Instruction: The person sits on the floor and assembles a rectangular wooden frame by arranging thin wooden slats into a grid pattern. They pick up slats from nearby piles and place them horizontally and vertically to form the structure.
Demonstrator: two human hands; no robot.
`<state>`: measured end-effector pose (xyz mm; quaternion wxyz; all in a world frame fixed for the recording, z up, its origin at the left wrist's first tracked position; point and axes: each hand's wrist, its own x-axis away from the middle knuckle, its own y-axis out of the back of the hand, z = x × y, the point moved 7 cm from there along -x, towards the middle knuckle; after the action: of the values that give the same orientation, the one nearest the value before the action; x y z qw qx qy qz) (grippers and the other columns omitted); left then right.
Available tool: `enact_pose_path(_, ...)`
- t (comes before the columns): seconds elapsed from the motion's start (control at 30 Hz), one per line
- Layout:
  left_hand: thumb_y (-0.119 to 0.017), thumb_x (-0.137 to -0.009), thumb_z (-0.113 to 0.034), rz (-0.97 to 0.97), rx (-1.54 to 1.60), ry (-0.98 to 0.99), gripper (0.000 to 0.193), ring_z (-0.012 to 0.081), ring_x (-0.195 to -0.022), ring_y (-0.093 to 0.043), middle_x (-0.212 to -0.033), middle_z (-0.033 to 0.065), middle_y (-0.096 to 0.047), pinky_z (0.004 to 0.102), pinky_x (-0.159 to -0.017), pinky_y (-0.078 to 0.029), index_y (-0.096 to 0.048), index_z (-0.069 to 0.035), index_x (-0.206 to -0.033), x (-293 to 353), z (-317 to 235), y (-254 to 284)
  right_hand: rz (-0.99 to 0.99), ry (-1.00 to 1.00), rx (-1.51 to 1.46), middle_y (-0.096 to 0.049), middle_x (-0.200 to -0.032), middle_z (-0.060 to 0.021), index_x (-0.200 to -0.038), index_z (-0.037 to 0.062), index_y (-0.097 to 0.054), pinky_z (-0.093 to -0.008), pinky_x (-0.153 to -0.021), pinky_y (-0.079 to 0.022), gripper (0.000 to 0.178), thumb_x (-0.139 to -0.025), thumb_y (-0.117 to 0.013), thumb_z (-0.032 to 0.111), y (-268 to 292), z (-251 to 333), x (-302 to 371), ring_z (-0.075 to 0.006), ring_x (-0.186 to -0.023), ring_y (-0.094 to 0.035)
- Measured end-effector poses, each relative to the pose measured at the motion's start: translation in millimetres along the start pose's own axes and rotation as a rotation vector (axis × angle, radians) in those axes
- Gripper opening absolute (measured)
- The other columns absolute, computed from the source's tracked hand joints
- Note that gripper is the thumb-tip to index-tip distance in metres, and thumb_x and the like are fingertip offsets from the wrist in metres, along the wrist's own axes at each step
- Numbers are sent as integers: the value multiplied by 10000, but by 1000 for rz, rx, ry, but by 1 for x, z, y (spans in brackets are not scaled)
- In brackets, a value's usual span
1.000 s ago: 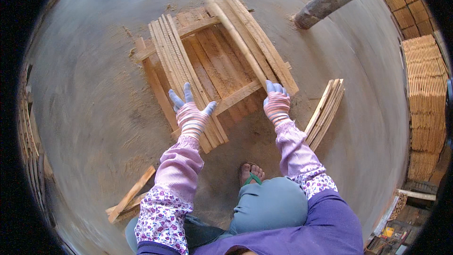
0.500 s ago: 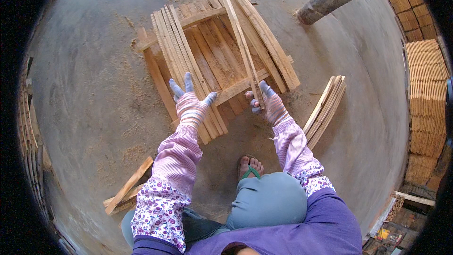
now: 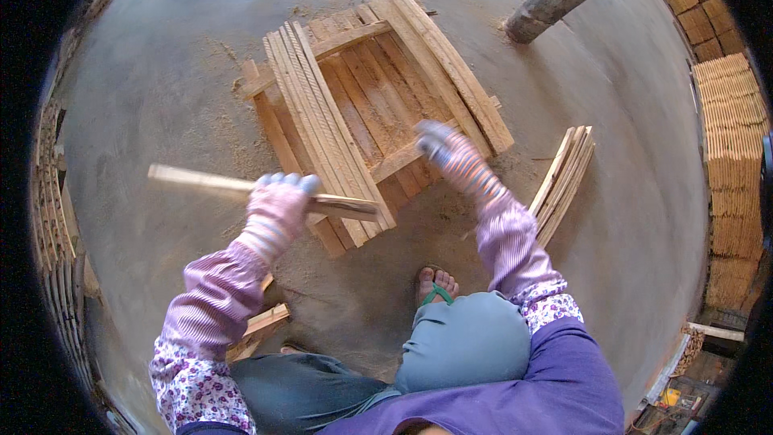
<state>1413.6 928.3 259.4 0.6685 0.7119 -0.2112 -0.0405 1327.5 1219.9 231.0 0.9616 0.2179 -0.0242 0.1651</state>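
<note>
My left hand (image 3: 278, 205), in a striped work glove, is closed around a wooden strip (image 3: 197, 180) held roughly level. The strip's right end reaches over the near end of a row of narrow wooden slats (image 3: 322, 125). These lie on the left of a low wooden platform (image 3: 378, 84) made of boards and crosspieces. Over the platform's near crosspiece is my gloved right hand (image 3: 451, 153), its fingers smeared by motion. No strip shows in it. Two wider boards (image 3: 451, 64) lie along the platform's right side.
Several slats lie bundled on the floor (image 3: 564, 185) to the right. Wood offcuts (image 3: 262, 326) sit near my left knee. A post (image 3: 555, 4) rises at the far right. Tall stacks of slats (image 3: 733, 161) line the right edge, and more wood lies along the left edge.
The strip that stood in my right hand is now crosswise in my left. My left hand closed and moved left and nearer. My right hand moved slightly away from me.
</note>
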Motion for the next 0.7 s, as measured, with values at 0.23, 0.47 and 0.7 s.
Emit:
enact_pose_path(0.23,-738,-807,-166,566,200,682,674,353,-1212,-593,-1289,172,-616,471,-1034,-478,-456,-191,-1419,209,177,-172,-372,-369,1030,-501,-1486,-183,-1531,204,-395,-472,-1147,-361,658,-927,-636,305,120,-97,-14,-372,-1365,-478)
enact_pose_path(0.47,-770,-725,-191,730,329,849,907,395,-1346,-468,-1428,199,-506,461,-1134,-411,-341,-208,-1523,333,136,-255,-244,-334,-344,-708,-1125,-136,-1420,-5,-510,-341,-798,-597,440,-994,-591,74,105,-113,-5,-226,-934,-716)
enact_pose_path(0.7,-902,-628,-378,509,233,661,1126,374,-1447,-343,-1534,194,-389,500,-1181,-329,-296,-144,-1547,277,147,-193,89,-277,-756,-695,-1144,-154,-1424,-11,-504,-371,-849,-600,490,-985,-627,170,-5,-23,6,-249,-986,-698)
